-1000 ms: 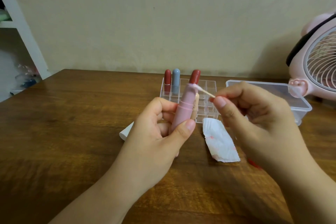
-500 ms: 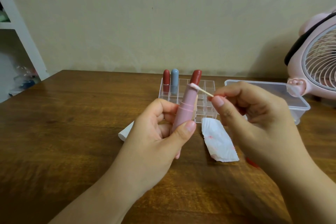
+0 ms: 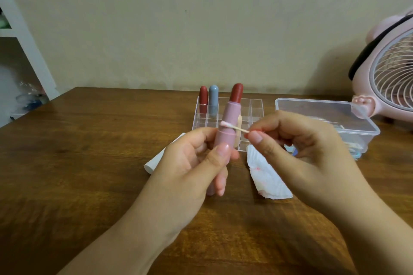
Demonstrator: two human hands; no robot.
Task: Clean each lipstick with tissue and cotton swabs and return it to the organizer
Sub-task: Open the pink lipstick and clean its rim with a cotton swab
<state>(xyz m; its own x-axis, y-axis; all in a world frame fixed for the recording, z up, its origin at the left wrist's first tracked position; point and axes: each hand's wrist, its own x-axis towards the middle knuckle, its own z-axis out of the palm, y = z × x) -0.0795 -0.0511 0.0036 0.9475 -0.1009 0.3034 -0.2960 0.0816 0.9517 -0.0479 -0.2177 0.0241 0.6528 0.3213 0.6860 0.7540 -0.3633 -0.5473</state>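
Left hand (image 3: 190, 163) grips the lipstick (image 3: 225, 123) upright above the counter (image 3: 89, 163), bullet extended. Right hand (image 3: 297, 147) pinches a swab (image 3: 232, 126), its tip against the pink barrel below the bullet. Stained tissue (image 3: 268, 176) lies beneath. Organizer (image 3: 254, 107) behind holds two capped sticks. Risk: a swab slip upward would gouge the exposed bullet; a loose grip would drop it.
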